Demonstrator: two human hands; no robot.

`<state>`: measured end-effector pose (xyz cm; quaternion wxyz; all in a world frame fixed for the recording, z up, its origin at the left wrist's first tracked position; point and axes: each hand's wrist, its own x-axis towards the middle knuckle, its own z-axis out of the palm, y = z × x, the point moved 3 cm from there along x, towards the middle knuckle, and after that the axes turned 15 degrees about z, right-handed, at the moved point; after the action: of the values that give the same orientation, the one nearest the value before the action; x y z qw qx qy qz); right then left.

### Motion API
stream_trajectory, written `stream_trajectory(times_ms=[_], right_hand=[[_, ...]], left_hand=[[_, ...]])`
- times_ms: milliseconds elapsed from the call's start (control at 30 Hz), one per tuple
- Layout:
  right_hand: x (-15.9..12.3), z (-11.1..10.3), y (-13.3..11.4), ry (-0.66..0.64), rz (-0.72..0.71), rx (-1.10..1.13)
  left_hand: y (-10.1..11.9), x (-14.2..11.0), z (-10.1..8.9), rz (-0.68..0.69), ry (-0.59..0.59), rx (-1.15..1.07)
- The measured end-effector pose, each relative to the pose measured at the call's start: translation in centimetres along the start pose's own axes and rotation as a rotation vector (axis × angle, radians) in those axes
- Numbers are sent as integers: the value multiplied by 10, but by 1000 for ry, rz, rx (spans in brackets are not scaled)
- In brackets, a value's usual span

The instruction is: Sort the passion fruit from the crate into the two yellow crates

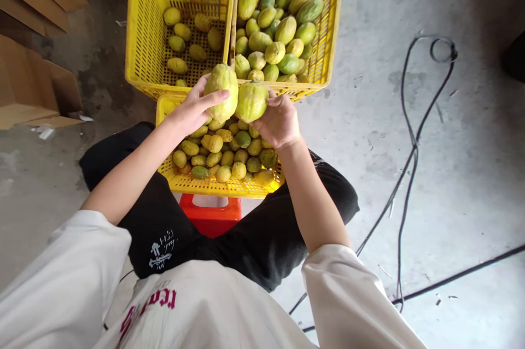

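Observation:
In my left hand (192,109) is a large yellow-green, bumpy citron (221,94), with the thumb across its front. Beside it, my right hand (283,120) grips a second, rounder citron (251,102) from its right side. The two fruits are side by side, close together, above the near edge of the back crates. Right below my hands is a yellow crate (217,190) full of smaller yellow and green citrons (212,143). Fingers behind both held fruits are mostly hidden.
Behind stand a left yellow crate (137,37) with several citrons on its bottom and a right yellow crate (337,15) piled with them. A red stool (213,220) is between my legs. Cardboard boxes (28,81) stand left; black cables (414,146) lie on the floor at right.

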<state>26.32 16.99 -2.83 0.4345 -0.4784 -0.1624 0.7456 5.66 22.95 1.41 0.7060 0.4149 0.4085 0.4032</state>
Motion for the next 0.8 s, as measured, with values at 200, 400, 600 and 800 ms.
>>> stream_trajectory(times_ms=[200,400,600,800], right_hand=[[-1,12,4,-71,-41,-37],[-3,18,8,-57,-47,12],[-3,15,9,28,-73,29],[-5,15,6,25,-95,24]], left_hand=[[6,0,-2,22,-13,-4],[-4,-1,-4,-3,28,8],[3,0,1,7,-31,-48],[6,-2,0,46,-15,-19]])
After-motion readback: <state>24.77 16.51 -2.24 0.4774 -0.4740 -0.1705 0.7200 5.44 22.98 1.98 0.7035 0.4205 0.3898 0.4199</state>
